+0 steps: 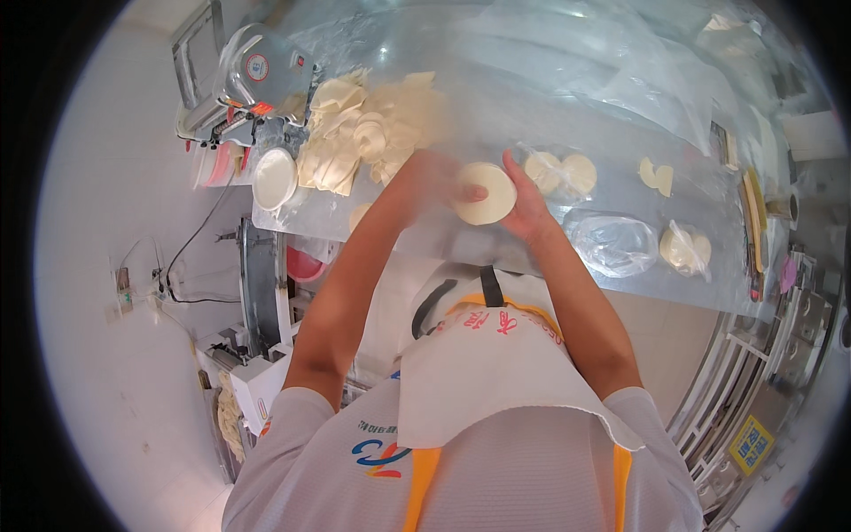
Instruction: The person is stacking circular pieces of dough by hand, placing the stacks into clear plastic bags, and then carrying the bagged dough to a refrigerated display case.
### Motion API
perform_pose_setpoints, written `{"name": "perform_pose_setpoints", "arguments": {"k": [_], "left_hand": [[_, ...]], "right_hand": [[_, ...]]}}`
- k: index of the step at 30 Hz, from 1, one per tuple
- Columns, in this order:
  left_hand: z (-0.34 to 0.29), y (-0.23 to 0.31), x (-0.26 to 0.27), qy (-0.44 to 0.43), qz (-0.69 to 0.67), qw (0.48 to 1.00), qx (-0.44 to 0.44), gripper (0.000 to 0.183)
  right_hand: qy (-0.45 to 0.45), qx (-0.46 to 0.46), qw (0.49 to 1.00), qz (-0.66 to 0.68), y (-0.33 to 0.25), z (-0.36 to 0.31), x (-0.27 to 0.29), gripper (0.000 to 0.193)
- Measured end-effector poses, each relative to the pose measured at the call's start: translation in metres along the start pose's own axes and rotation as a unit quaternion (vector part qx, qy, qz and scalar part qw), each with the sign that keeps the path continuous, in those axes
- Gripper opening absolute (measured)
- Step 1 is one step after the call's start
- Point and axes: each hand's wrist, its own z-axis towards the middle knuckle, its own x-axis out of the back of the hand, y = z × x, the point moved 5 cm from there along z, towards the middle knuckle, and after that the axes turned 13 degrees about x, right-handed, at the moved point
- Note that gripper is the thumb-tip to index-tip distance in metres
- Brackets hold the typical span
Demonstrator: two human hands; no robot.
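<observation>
Both your hands are on one pale round disc (pixel 493 202) — it's up in front of you, above the near side of the table (pixel 306 209), its broad face showing. Your right hand (pixel 530 206) curls round the disc's right edge, fingers partly closed on it, one digit pointing up clear of the rim. Your left hand (pixel 436 182) is a blur at the other edge: one digit lies across the disc's face, but how far the rest close, I can't tell.

Over to your right, count two pale rounds (pixel 579 175) side by side in clear plastic, then small pale scraps (pixel 663 181), perhaps two, perhaps joined. Nearer you there's one crumpled clear bag (pixel 613 242), and just beside it one filled bag (pixel 683 250), its pale contents too hidden to count.

Now your left — one big heap of pale sheets (pixel 332 160), overlapping past counting, one white round container (pixel 275 178) just beside it, and one shiny metal machine (pixel 270 71) beyond.
</observation>
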Motion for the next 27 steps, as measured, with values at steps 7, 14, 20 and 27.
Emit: {"name": "perform_pose_setpoints", "arguments": {"k": [7, 14, 20, 27], "left_hand": [[0.013, -0.036, 0.013, 0.084, 0.013, 0.996, -0.011, 0.046], [-0.007, -0.054, 0.018, -0.037, -0.229, 0.973, -0.014, 0.045], [0.006, -0.158, 0.004, 0.008, -0.351, 0.932, 0.085, 0.035], [-0.011, -0.204, -0.025, -0.015, -0.303, 0.951, 0.060, 0.030]], "right_hand": [[-0.041, -0.029, 0.995, 0.084, 0.008, -0.016, -0.031, 0.069], [-0.015, 0.048, 0.979, -0.199, -0.034, -0.037, -0.064, 0.039], [0.012, 0.076, 0.915, -0.397, -0.087, -0.017, -0.065, 0.035], [0.017, 0.112, 0.893, -0.436, -0.075, -0.007, -0.106, 0.040]]}}
